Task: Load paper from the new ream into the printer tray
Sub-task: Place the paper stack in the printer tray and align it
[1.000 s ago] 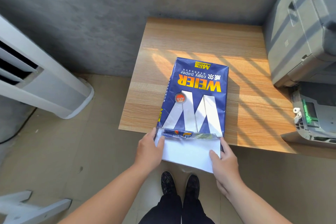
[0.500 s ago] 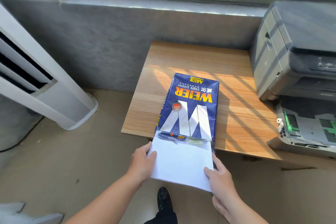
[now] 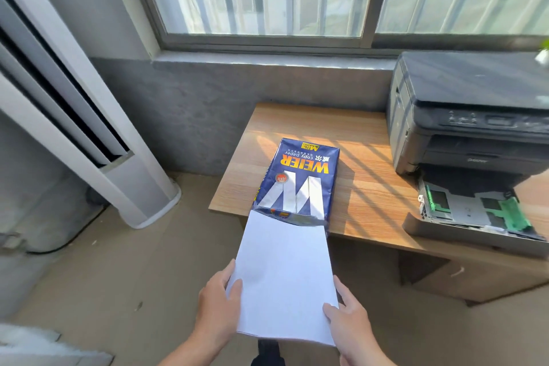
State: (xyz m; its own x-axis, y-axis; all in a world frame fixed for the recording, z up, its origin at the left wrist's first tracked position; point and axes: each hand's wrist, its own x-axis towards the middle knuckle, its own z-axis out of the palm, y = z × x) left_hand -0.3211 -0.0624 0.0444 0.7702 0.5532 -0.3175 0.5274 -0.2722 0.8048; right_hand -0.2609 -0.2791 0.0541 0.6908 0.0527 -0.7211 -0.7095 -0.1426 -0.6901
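1. The far end of the white paper stack (image 3: 285, 279) is hidden inside the torn blue ream wrapper (image 3: 300, 181); a dark shoe shows only partly beneath it
2. Left hand (image 3: 218, 309) and right hand (image 3: 350, 324) pinch the stack's near corners — smooth flat sheets, crinkled glossy wrapper on the wooden table (image 3: 368, 175)
3. Right: the dark printer (image 3: 469, 116) and its pulled-out printer tray (image 3: 472, 214) with green guides
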